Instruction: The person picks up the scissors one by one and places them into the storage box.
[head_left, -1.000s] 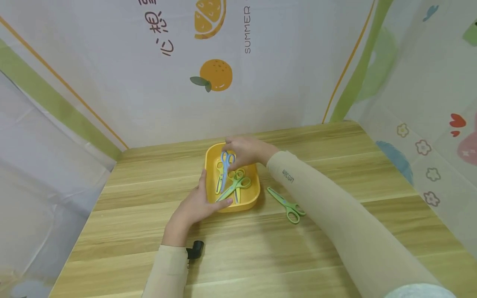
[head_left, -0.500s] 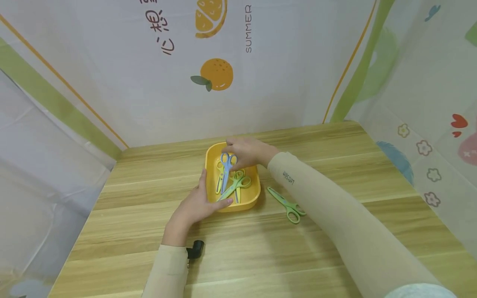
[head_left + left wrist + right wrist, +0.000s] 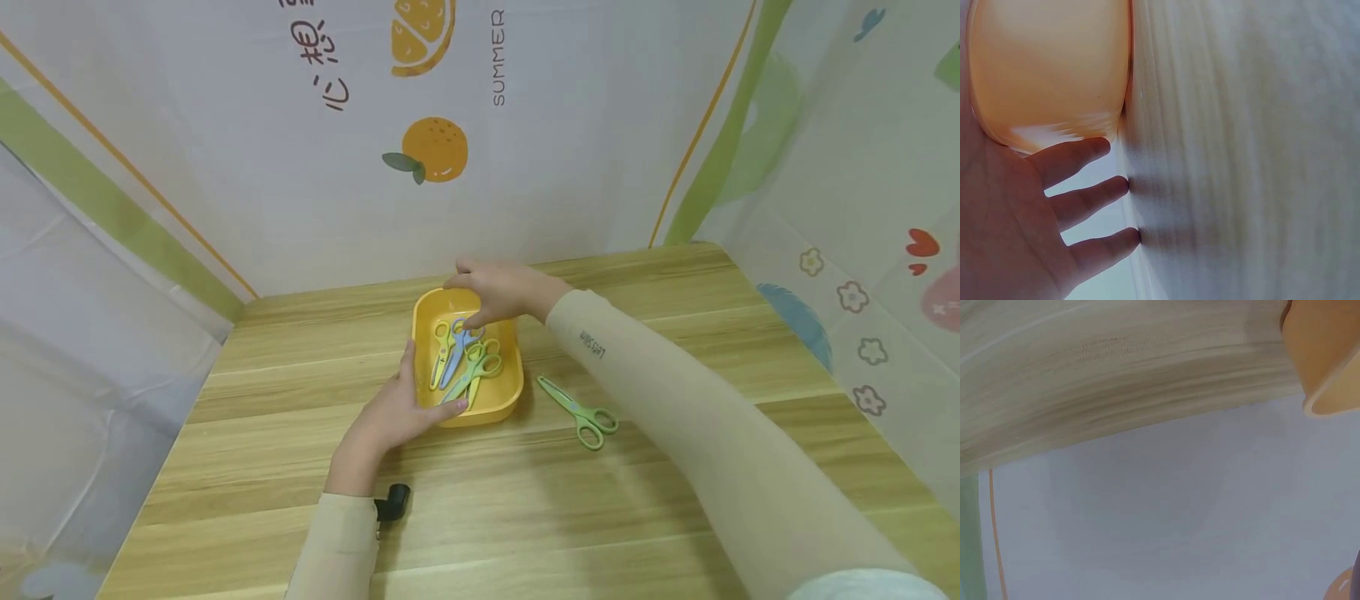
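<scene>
In the head view, a yellow tray point(image 3: 512, 375) holds several pairs of child's scissors. The blue scissors point(image 3: 454, 363) lie between yellow scissors point(image 3: 440, 357) on the left and green scissors point(image 3: 462, 380), which lie across another yellow pair. My left hand point(image 3: 390, 412) holds the tray's near-left corner, thumb over the near rim and fingers along the outer left wall. Its outstretched fingers point(image 3: 1088, 200) show beside the tray in the left wrist view. My right hand point(image 3: 502, 290) hovers over the far-right part of the tray, fingers apart, thumb tip by the blue handles.
Another pair of green scissors point(image 3: 577, 412) lies on the wooden table point(image 3: 300, 342) right of the tray. A black angled piece point(image 3: 395, 502) sits by my left wrist. A printed cloth point(image 3: 555, 183) hangs behind the table's far edge.
The blue scissors have dropped lower and nearer in the tray. My right hand has let them go, spread its fingers and moved slightly up. The left hand has stayed in place.
</scene>
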`<state>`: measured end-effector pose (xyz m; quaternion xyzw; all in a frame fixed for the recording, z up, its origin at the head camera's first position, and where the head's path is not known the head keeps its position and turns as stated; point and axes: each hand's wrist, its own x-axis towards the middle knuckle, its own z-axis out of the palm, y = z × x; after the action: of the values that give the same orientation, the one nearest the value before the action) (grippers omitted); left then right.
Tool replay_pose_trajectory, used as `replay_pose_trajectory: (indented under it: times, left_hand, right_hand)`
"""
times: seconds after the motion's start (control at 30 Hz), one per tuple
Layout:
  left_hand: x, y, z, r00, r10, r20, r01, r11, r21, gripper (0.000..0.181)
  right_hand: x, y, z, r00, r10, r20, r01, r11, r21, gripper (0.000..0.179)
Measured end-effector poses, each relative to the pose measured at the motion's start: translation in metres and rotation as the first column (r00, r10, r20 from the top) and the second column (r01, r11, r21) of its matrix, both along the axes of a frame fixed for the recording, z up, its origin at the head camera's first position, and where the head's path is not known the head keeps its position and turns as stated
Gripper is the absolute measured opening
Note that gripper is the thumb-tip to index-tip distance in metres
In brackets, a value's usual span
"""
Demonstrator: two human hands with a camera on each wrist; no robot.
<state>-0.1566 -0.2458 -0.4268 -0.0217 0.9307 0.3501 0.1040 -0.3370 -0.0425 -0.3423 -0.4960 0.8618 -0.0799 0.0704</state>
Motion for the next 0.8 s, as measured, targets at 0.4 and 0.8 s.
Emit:
replay_pose_trajectory:
  times: [0.4, 0.8]
  left_hand:
    - [0.0, 0.002, 0.002, 1.0, -0.002, 0.007, 0.002, 1.0, 0.003, 0.143]
    - [0.0, 0.002, 0.003, 1.0, -0.004, 0.002, 0.004, 1.0, 0.01, 0.145]
  right_hand:
    - [0.006, 0.006, 0.011, 0.996, 0.058, -0.065, -0.058, 0.998, -0.01, 0.07]
    - [0.016, 0.012, 0.021, 0.985, 0.118, -0.126, -0.118, 0.993, 0.007, 0.07]
